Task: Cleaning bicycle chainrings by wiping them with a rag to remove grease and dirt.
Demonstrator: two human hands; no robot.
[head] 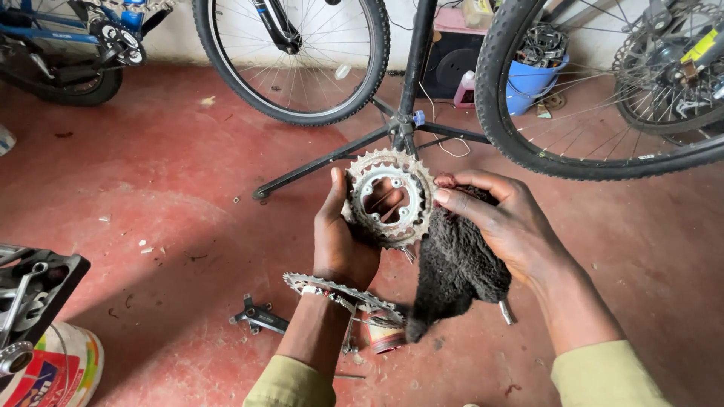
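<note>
My left hand [341, 240] grips a worn, rusty stack of toothed bicycle chainrings [390, 197], holding it upright in front of me. My right hand [504, 218] clutches a dark woolly rag [455, 271] and presses its fingers against the right edge of the chainrings. Below my hands, a larger chainring [339, 290] lies flat on the red floor, partly hidden by my left wrist. A small can [386, 339] stands beside it under the rag.
A black repair stand [400, 120] spreads its legs on the red floor ahead. Bicycle wheels [294, 60] [603, 90] stand behind it. A blue bucket [532, 79] sits at the back. A crank arm [260, 318], a black tool tray [30, 290] and a paint tub [56, 369] lie left.
</note>
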